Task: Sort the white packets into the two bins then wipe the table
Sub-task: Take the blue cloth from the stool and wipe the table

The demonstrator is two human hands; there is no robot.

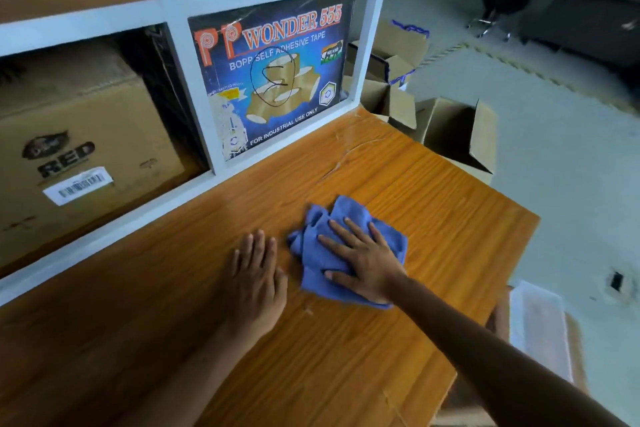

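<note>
No white packets show on the orange wooden table (pixel 156 288), so I think the wiping step is on. The left hand (pixel 258 274) lies flat just left of the crumpled blue cloth (pixel 349 211), fingers straight, close together. The right hand (pixel 367 260) presses the cloth, fingers spread; cloth pokes out past them. Next, slide it over bare wood.
</note>
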